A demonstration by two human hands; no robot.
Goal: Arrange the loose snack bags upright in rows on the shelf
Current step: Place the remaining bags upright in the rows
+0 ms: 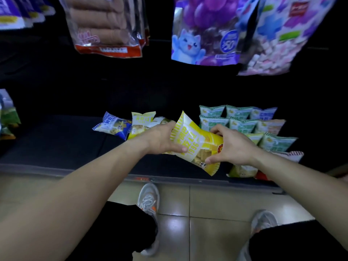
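In the head view, both hands hold 1 yellow snack bag (195, 146) above the front half of the black shelf (56, 146). The left hand (163, 140) grips the bag's left side, with the thumb laid across its printed face. The right hand (232, 147) pinches the lower right end between thumb and curled fingers. The bag is tilted, its crimped top pointing up and back, and a clear window in it shows pale crackers inside.

On the shelf behind the left hand, a blue bag (113, 126) lies flat beside another loose yellow bag (142, 122). To the right, green bags (212, 112) stand upright in rows, 1 row behind the next, with a pink-tinted bag (273, 126) at the end of the 2nd row. At the shelf's front right, a yellow-green bag (243, 170) lies under the right forearm.

Above hang a clear pack of brown biscuits (101, 25), a purple cat-printed bag (205, 31) and a bag of pink and white cubes (278, 38). Grey shoes (148, 200) stand on the tiled floor (216, 204).
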